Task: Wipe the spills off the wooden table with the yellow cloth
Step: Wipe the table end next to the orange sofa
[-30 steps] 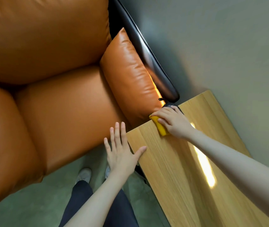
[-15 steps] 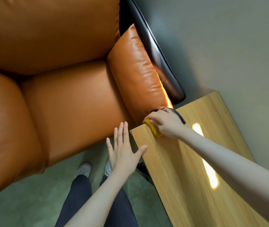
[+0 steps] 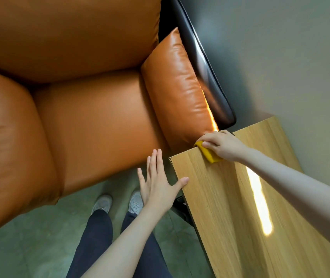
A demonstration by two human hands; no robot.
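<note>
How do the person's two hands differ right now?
The right hand is curled over a yellow cloth, pressing it on the wooden table near the corner by the orange sofa; the left hand is flat, fingers spread, holding nothing. The right hand lies on the tabletop; the left hand is off the table's side, only its thumb at the edge. Both are bare.

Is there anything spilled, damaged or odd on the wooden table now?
Nothing stands out. The wooden table shows only a light glare, no visible spill. The right hand presses the yellow cloth at its far edge.
</note>
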